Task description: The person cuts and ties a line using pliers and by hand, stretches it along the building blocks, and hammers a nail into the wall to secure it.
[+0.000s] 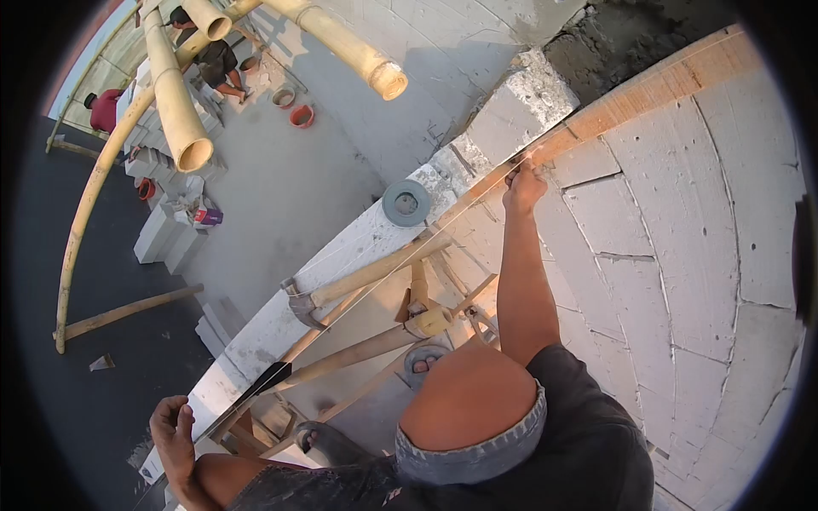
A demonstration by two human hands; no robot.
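Observation:
My right hand [526,184] reaches forward to the long wooden board [630,102] beside the block wall top. Its fingers are closed at the board's lower edge near a thin string [375,285]; what they pinch is hidden. Down at the lower left, my left hand [175,436] is above my bent knee, near the wall's end. Its fingers are loosely curled, the thumb stands apart, and nothing shows in it. A hammer [304,305] with a thick handle lies across the white wall top [247,345]. Farther along sits a round grey-green ring-shaped spool [406,203].
Bamboo poles [181,119] jut in at the upper left, others [358,351] below the wall. A white block wall [665,230] rises at the right. Wet mortar [609,43] lies at the top. Two people are beyond, near stacked blocks [166,230] and a red bucket [302,117].

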